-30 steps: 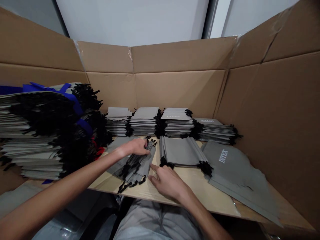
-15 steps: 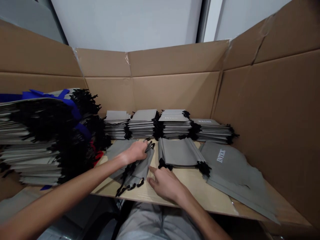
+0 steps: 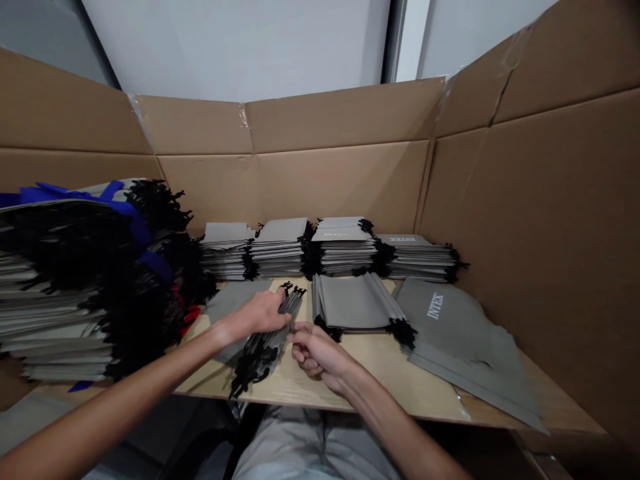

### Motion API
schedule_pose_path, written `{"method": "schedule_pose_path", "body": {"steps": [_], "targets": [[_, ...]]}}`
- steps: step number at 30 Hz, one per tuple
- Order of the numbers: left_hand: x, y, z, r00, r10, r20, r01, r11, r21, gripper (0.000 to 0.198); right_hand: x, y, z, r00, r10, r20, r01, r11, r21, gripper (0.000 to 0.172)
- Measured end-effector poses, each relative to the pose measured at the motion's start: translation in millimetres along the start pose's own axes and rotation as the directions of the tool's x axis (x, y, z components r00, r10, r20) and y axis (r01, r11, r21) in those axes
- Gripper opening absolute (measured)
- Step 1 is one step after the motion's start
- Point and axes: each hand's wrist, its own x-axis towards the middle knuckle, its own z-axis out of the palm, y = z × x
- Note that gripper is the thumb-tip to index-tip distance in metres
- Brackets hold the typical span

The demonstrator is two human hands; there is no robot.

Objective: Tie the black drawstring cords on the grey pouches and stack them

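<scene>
My left hand is closed over the upper part of a bunch of grey drawstring bags with black cords, which lies slanted on the board in front of me. Just right of it, my right hand has its fingers curled, the fingertips by my left thumb at the bunch's edge. Whatever may be between those fingertips is hidden. Under and left of the bunch lies a flat grey bag. A small pile of grey drawstring bags, black cords toward me, sits beyond my right hand.
Several bag stacks line the back, against a cardboard wall. At left rises a tall bag pile with blue bands. Larger grey bags marked INTEX lie at right. The board's front edge is above my lap.
My right hand's fingers have gone from stretched out to curled, up by my left thumb. The bags under my left hand are drawn together into a narrower bunch. The view has shifted slightly.
</scene>
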Motion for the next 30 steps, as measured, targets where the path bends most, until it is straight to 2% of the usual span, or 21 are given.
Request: {"method": "schedule_pose_path", "body": {"steps": [6, 12, 16, 23, 27, 30], "targets": [[-1, -2, -7.2, 0.997, -0.020, 0.071, 0.023, 0.999, -0.038, 0.039, 2, -1, 10, 0.999, 0.013, -0.041, -0.001, 0.958, 0.287, 0.037], [3, -18, -5.2, 0.995, 0.044, 0.086, -0.033, 0.992, -0.124, 0.039, 5, 6, 17, 0.975, 0.049, -0.215, 0.037, 0.925, 0.377, 0.042], [2, -32, -4.9, 0.990, 0.119, 0.078, -0.101, 0.974, -0.203, 0.036, 8, 10, 19, 0.957, 0.018, -0.288, 0.088, 0.933, 0.350, 0.045], [-3, -49, -3.6, 0.983, 0.176, 0.055, -0.152, 0.941, -0.302, 0.035, 16, 11, 20, 0.944, -0.144, -0.297, 0.214, 0.952, 0.218, 0.042], [-2, -49, -2.4, 0.986, 0.159, 0.047, -0.136, 0.939, -0.317, 0.035, 16, 17, 23, 0.908, -0.281, -0.312, 0.332, 0.935, 0.124, 0.038], [-1, -47, -4.2, 0.986, 0.149, 0.071, -0.121, 0.943, -0.310, 0.036, 15, 24, 22, 0.864, -0.397, -0.308, 0.414, 0.910, -0.012, 0.037]]}}
